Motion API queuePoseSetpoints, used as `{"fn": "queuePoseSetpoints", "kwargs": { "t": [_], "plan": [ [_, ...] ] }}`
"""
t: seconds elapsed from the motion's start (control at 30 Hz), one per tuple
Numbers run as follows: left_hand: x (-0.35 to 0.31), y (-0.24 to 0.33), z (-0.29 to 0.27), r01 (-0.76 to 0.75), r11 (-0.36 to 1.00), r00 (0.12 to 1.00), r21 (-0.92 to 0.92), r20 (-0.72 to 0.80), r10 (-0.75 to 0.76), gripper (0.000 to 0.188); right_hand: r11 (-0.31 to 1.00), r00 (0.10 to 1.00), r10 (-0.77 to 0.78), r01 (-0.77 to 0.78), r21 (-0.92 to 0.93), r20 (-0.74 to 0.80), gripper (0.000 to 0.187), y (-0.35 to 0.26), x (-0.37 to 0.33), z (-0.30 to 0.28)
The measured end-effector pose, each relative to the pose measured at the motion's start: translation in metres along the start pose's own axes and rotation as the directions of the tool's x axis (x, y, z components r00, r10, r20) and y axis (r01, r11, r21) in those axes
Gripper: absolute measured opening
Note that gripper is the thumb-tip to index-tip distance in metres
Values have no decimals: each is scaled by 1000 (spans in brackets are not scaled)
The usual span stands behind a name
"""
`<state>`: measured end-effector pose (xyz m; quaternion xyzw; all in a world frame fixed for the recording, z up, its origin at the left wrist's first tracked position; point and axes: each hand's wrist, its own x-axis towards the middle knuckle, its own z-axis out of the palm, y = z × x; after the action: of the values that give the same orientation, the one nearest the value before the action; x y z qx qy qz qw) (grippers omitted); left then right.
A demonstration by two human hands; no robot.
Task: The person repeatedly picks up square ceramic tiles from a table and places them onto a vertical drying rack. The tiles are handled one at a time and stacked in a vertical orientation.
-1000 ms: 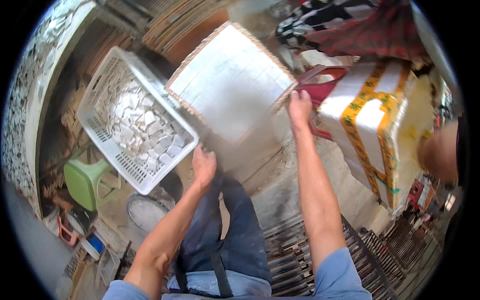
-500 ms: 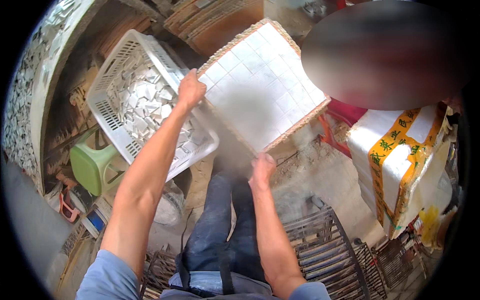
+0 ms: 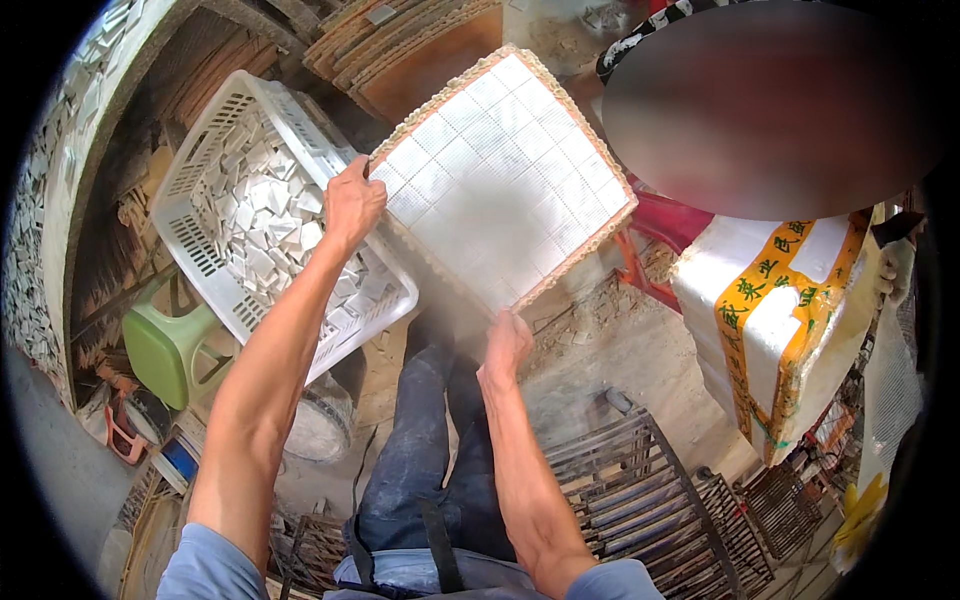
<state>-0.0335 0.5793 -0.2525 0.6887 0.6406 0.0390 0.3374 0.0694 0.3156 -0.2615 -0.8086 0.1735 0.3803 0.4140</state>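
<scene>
Between my hands is a square board faced with a grid of white square tiles (image 3: 500, 130), its brown edge rough and crusted. My left hand (image 3: 354, 205), fingers closed, grips the board's left corner. At the near corner, my right hand (image 3: 507, 346) is also closed on the edge. The board is held up in front of my legs; a dark smudge blurs its middle. Beside my left forearm, a white slotted plastic basket (image 3: 190, 215) holds a heap of loose white tile pieces (image 3: 265, 215).
A green plastic stool (image 3: 160, 350) stands left of the basket. Brown boards (image 3: 430, 70) are stacked at the back. Right, a white foam box (image 3: 700, 310) with yellow tape is beside a red stool (image 3: 675, 222) and a blurred person. A slatted metal rack (image 3: 630, 480) lies near my right arm.
The view has shifted, so the board, basket and box sit slightly farther left. Both hands keep their hold on the board. At the far right, a pale mesh sheet now shows below the person.
</scene>
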Motion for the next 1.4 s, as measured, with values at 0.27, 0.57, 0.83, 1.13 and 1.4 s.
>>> {"fn": "queuePoseSetpoints", "kwargs": {
  "t": [0.27, 0.57, 0.83, 1.13, 1.4],
  "plan": [
    [26, 8, -25, 65, 998, 993, 23, 100, -67, 48, 974, 955, 130, -173, 144, 267, 66, -37, -2, -41],
    [49, 10, -18, 329, 850, 901, -411, 406, -152, 62, 762, 968, 13, -173, 625, 252, 67, -50, 20, -23],
    [20, -3, -3, 366, 767, 929, -527, 154, -337, 69, 717, 979, 203, -151, 680, 4, 60, -87, -14, -40],
    [-140, 4, -32, 382, 709, 922, -593, 196, -333, 44, 708, 959, 241, -67, 703, -151, 57, -3, -79, -138],
    [-315, 7, 32, 384, 869, 907, -311, 304, -292, 46, 531, 844, 496, -106, 841, -206, 45, 138, -138, -293]
  ]
}}
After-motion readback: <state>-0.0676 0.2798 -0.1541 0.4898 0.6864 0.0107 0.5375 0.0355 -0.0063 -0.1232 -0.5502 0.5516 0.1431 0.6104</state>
